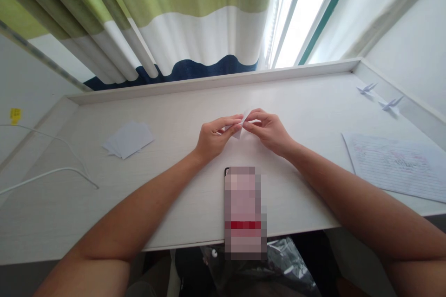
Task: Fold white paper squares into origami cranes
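Observation:
A small folded piece of white paper [238, 132] is held up over the middle of the desk between both hands. My left hand [216, 137] pinches its left side between thumb and fingers. On the other side my right hand [267, 130] grips the paper's upper right part with thumb and forefinger. Parts of the folds are hidden behind the fingers. Left of my left hand lies a fanned stack of white paper sheets [130, 139]. Two folded paper cranes [367, 88] stand near the desk's right wall.
A blurred-out phone [244, 199] lies at the front edge of the white desk [188, 204]. Lined paper with writing [397, 162] rests at the right. A white cable [45, 178] runs in from the left. Behind the raised back ledge hang curtains [195, 28].

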A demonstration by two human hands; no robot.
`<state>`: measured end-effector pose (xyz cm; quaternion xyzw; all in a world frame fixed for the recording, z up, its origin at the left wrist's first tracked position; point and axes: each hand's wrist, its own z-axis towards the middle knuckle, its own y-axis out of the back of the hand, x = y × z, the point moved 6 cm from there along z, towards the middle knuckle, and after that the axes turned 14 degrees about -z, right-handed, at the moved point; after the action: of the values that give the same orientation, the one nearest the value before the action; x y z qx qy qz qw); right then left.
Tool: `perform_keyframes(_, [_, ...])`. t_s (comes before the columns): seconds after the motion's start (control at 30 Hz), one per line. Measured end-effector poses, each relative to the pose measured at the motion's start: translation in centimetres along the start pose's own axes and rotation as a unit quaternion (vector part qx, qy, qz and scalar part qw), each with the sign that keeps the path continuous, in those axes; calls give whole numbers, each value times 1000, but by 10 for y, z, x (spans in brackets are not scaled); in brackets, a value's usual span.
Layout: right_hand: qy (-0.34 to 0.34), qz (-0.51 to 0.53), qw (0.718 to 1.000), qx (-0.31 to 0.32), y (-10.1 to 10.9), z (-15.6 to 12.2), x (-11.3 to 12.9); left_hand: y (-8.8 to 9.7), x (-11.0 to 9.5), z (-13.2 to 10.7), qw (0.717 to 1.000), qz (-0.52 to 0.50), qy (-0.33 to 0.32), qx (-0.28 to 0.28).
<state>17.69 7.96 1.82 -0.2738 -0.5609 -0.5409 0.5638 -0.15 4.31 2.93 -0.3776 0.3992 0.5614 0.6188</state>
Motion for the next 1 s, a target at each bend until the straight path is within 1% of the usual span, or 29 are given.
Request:
perform_keyframes(0.13, [-9, 22, 997, 69, -10, -6, 6, 3, 4, 0, 1000, 4, 3, -24])
perform_keyframes(0.27, [5, 47, 994, 102, -12, -9, 12, 5, 7, 1, 1000, 8, 13, -26])
perform_keyframes(0.33, [19, 40, 993, 113, -13, -8, 12, 6, 6, 1, 999, 16, 8, -30])
perform_keyframes(0.4, [39, -2, 995, 96, -11, -7, 11, 7, 5, 1, 999, 18, 6, -37])
perform_keyframes(0.47, [60, -73, 994, 53, -9, -7, 10, 7, 5, 1, 999, 14, 11, -45])
perform_keyframes(0.53, [74, -139, 988, 5, -7, -9, 9, 7, 5, 0, 998, 14, 22, -52])
perform_keyframes(0.63, [75, -186, 979, -41, -7, -11, 8, 4, 6, -1, 998, 12, 41, -55])
perform_keyframes(0.73, [79, -193, 976, -59, -4, -11, 8, -2, 7, -2, 998, -7, 54, -30])
perform_keyframes(0.83, [101, -163, 980, -45, -3, -10, 13, -5, 7, -2, 998, -12, 56, -2])
perform_keyframes(0.9, [104, -132, 985, -39, -2, -9, 15, -6, 8, -2, 998, -9, 56, 1])
perform_keyframes(1.0, [82, -105, 989, -58, 1, -7, 15, -3, 10, -1, 998, -4, 64, -15])
